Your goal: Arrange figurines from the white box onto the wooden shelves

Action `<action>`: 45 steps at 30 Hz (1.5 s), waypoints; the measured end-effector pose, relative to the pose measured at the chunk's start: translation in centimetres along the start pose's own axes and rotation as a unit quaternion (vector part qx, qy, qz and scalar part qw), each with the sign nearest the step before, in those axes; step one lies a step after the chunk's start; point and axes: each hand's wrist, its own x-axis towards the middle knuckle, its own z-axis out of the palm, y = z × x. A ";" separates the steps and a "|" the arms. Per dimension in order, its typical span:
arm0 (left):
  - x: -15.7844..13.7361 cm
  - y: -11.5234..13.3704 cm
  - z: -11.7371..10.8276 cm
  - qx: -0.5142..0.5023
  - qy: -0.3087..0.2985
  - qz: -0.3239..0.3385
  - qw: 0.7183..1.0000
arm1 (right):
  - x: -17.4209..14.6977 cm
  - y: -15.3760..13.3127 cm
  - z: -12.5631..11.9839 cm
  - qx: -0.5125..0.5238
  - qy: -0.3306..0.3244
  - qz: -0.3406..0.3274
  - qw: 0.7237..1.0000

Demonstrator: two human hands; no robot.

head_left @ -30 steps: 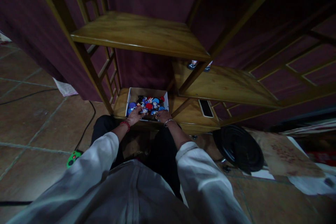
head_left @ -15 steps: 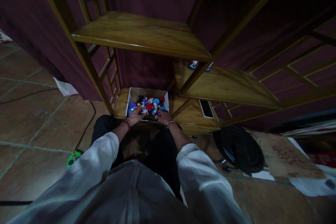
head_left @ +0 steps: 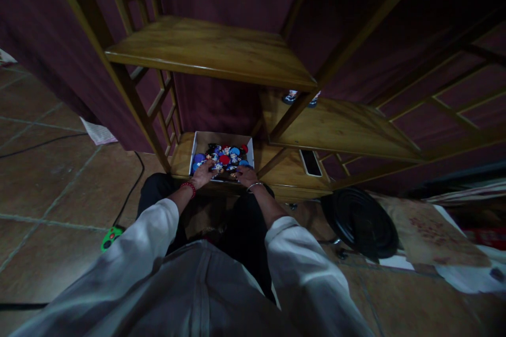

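A shallow white-rimmed box (head_left: 252,146) stands on the bottom shelf, filled with several small figures in blue, red, black and white (head_left: 224,159). They look like little cartoon dolls, but finer detail is too small to make out. My left hand (head_left: 204,173), with a red bead bracelet at the wrist, reaches over the box's front left, fingers stretched onto the figures. At the front right corner my right hand (head_left: 247,175), wearing a silver bangle, lies with its fingers extended inward over the figures. Neither hand visibly holds a figure; the fingertips are partly lost among them.
Wooden shelf boards (head_left: 213,52) and posts rise around the box. A black phone-like slab with a white edge (head_left: 311,163) lies on the bottom shelf, right. Two small shoed feet show on the middle shelf. A green controller (head_left: 111,238) and a black round object (head_left: 361,224) flank me.
The view has shifted very slightly. Both hands keep nearly the same place over the figures in the box, and nothing has visibly been lifted.
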 end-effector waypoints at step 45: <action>-0.7 0.6 -0.4 0.027 0.014 0.007 0.999 | -0.2 -1.6 3.9 0.400 0.136 0.037 0.906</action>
